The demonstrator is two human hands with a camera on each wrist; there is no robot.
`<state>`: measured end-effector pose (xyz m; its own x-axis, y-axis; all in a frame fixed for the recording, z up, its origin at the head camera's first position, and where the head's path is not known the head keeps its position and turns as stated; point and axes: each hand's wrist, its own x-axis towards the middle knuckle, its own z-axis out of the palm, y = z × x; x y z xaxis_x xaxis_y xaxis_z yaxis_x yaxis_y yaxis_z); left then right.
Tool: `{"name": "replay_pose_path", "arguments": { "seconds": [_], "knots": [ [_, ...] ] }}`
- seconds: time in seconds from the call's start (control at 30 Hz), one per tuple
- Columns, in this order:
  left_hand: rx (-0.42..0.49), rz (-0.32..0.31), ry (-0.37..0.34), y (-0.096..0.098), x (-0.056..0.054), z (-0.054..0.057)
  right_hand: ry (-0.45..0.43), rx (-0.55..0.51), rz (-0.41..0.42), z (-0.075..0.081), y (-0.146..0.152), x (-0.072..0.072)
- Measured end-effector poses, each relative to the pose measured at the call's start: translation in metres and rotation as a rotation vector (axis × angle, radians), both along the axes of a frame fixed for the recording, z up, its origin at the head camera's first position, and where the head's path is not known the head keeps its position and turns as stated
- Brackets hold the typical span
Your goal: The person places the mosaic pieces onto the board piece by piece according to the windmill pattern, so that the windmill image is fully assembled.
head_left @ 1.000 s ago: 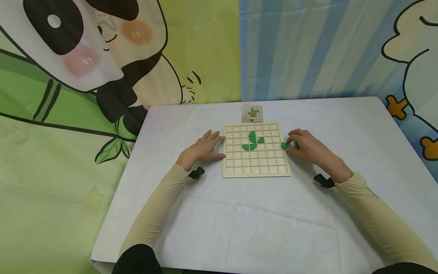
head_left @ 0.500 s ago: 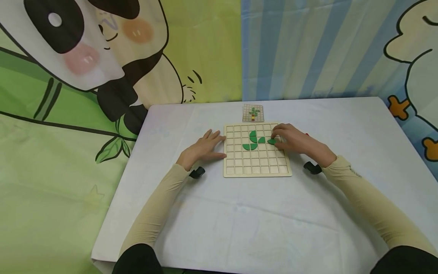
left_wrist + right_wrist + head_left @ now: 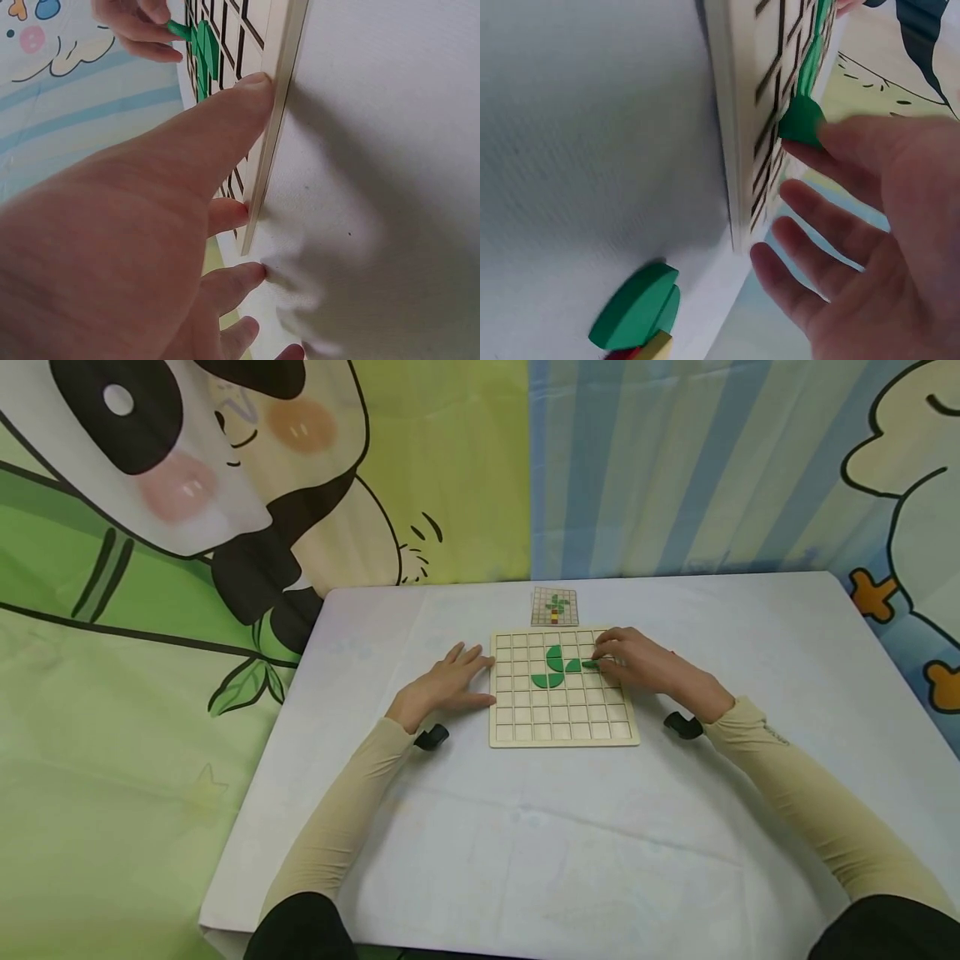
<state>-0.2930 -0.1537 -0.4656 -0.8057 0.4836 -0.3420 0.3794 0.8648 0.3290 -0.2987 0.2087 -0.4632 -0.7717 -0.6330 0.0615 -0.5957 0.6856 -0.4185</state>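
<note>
Here, your right hand (image 3: 640, 662) pinches a small green piece (image 3: 801, 121) between thumb and forefinger, its other fingers spread apart. Your left hand (image 3: 444, 687) holds nothing: its fingers are fanned out at the nine o'clock edge of the gridded board (image 3: 525, 718), the thumb touching that edge.

The pinched piece is over the board, at about two o'clock from its middle, so your right hand is plainly the nearer one. In the head view it shows as a thin sliver, its long axis running nine to three, the tip pointing at nine o'clock toward the cluster of green shapes (image 3: 555, 665) in the cells. It sits just beside the nearest shape; whether they touch, or how far the piece is tilted, you cannot tell.

Off the board's three o'clock side, loose green pieces (image 3: 634, 306) lie on the white tablecloth (image 3: 555, 843), with red and yellow bits by them. A pattern card (image 3: 554, 607) lies at twelve o'clock, just past the board. Beyond hangs a cartoon backdrop (image 3: 457, 460), its panda at ten o'clock.
</note>
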Motion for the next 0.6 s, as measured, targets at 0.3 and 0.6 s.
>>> {"name": "replay_pose_path", "arguments": {
  "seconds": [0.3,0.6],
  "knots": [
    [-0.002,-0.001,0.001,0.001,0.0,-0.001,-0.009,-0.026,-0.21,-0.005,-0.011,0.003],
    [0.0,-0.001,0.012,0.0,-0.001,-0.002,0.011,0.071,-0.314,-0.008,-0.016,0.013]
  ]
}}
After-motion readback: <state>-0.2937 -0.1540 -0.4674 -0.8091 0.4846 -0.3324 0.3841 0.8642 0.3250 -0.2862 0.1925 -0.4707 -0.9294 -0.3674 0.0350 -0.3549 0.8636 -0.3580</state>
